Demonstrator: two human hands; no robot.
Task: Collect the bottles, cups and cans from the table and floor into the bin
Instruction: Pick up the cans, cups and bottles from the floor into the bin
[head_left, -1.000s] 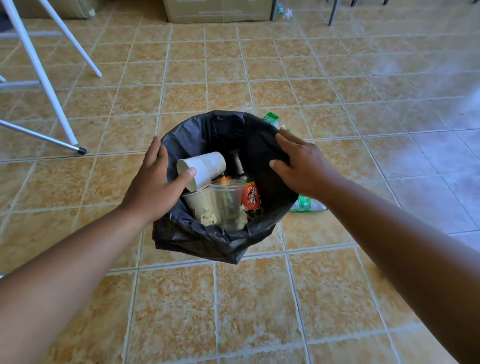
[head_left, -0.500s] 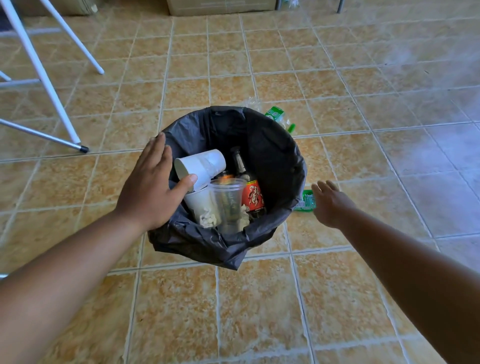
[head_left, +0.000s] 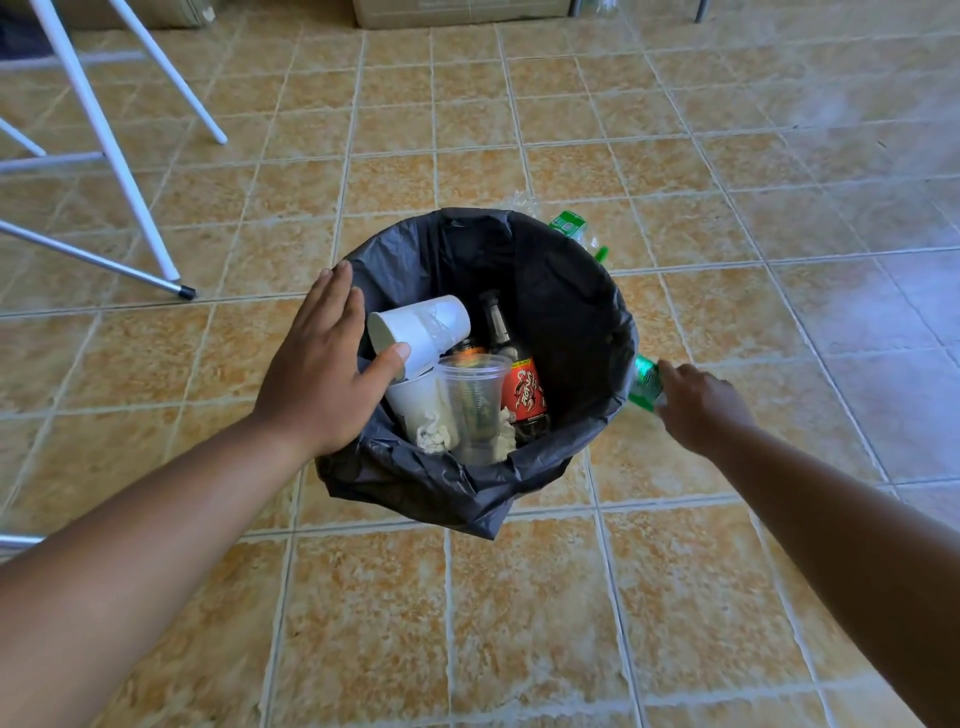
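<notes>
While the left hand (head_left: 317, 374) lies spread on the bin (head_left: 571, 291) rim, three cups (head_left: 421, 327) and one red-labelled bottle (head_left: 522, 389) show inside, and two green bottles (head_left: 569, 226) lie on the floor (head_left: 519, 623), the near bottle (head_left: 645, 382) half hidden at the right hand (head_left: 698, 405), whose grip I cannot tell.

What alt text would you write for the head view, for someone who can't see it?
A person's right hand touches a green bottle on the tiled floor beside a black-bagged bin, while the left hand rests on the bin's rim, thumb against a white cup. The bin holds cups and a dark bottle; a second green bottle lies behind it.
</notes>
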